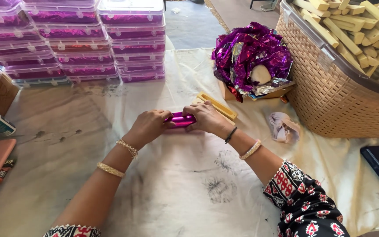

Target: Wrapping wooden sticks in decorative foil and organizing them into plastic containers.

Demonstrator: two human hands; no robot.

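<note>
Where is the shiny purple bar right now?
The purple bar lies mid-frame on the white cloth, gripped between the left hand and right hand.

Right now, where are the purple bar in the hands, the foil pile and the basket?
purple bar [180, 119]: head view, shiny middle between both hands.
foil pile [251, 55]: head view, crumpled purple top.
basket [325, 94]: head view, woven side wall.

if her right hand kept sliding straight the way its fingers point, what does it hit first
The right hand points left along the purple foil-wrapped bar, so it would most likely meet the left hand gripping the bar's other end. Depth looks shared, since both hold the same bar.
</note>
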